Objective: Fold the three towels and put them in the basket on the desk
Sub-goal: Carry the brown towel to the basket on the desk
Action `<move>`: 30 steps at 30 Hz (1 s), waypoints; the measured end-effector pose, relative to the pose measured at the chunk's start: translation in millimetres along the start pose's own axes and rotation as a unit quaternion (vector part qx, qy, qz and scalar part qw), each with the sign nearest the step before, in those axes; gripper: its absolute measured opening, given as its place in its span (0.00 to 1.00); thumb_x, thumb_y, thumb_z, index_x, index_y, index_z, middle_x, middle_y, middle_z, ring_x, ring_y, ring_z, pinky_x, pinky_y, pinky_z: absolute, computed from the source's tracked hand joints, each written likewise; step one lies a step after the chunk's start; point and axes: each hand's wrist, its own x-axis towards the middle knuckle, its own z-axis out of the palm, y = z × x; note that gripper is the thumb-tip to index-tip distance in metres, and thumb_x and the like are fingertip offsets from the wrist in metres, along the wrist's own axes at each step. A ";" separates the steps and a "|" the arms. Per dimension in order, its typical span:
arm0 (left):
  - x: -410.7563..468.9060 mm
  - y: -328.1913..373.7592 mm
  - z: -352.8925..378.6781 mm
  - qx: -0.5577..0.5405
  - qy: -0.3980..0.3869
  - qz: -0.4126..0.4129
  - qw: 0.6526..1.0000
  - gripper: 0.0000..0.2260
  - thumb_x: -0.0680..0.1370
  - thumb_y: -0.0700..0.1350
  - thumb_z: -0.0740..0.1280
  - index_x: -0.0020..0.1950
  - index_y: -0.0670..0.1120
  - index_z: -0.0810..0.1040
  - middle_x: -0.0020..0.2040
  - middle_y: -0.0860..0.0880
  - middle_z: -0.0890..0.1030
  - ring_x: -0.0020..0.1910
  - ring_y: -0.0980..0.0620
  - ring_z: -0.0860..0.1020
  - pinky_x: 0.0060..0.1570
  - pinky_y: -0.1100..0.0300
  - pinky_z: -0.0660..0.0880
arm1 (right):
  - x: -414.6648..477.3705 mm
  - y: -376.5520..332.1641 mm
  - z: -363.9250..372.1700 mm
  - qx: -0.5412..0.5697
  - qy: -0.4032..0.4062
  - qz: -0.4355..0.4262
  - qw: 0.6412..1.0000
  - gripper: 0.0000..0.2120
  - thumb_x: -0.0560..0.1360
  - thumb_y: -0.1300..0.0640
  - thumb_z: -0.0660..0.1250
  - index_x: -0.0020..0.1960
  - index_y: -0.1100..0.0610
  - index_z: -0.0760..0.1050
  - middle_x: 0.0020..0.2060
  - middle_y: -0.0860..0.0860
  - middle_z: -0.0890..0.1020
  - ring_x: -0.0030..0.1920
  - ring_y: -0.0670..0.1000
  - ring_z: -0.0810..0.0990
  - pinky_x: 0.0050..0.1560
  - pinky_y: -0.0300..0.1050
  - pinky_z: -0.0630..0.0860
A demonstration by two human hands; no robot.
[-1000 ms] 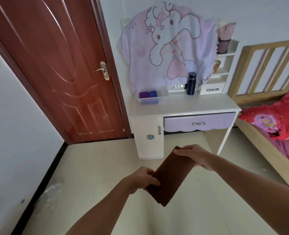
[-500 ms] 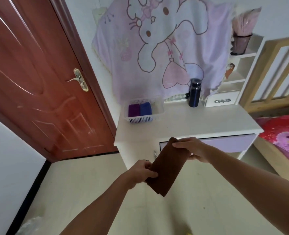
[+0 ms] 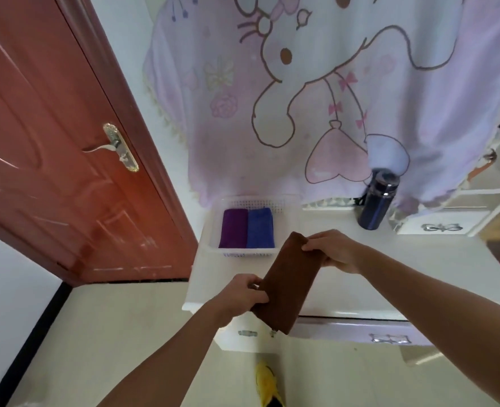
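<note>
A reddish-brown door (image 3: 52, 142) fills the left of the room, its brass handle (image 3: 116, 148) level. Right of it, a white surface (image 3: 404, 248) stands against the wall. At its back left corner sits a white mesh basket (image 3: 257, 202) with a folded purple towel (image 3: 233, 229) and a folded blue towel (image 3: 260, 227) lying side by side inside, touching.

In front of the basket, above the near part of the surface, the person holds a brown towel (image 3: 287, 283) folded into a long narrow strip, tilted from lower left to upper right. The left hand (image 3: 240, 301) grips its lower part, fingers (image 3: 257, 298) curled over the edge. The right hand (image 3: 335, 251) pinches the upper end, fingers (image 3: 313, 247) closed on the cloth. The towel's upper corner is just short of the basket's front rim and is not inside it.

Behind, a lilac blanket (image 3: 301, 98) printed with a cartoon rabbit hangs down to the surface. Further right, a dark bottle (image 3: 376, 201) stands upright near the back, beside a small white drawer unit (image 3: 442, 227). Below the front edge is a lilac drawer (image 3: 360, 333), and on the floor beneath the hands a yellow slipper (image 3: 268, 383) shows.
</note>
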 end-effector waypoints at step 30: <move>282.4 31.7 3.6 0.070 0.109 -0.159 0.979 0.15 0.72 0.34 0.64 0.56 0.46 0.69 0.46 0.48 0.76 0.44 0.49 0.78 0.41 0.57 0.79 | 303.9 -65.0 1.0 -0.663 -0.015 -0.165 0.730 0.15 0.79 0.48 0.64 0.60 0.55 0.76 0.53 0.53 0.81 0.53 0.55 0.80 0.50 0.48 0.75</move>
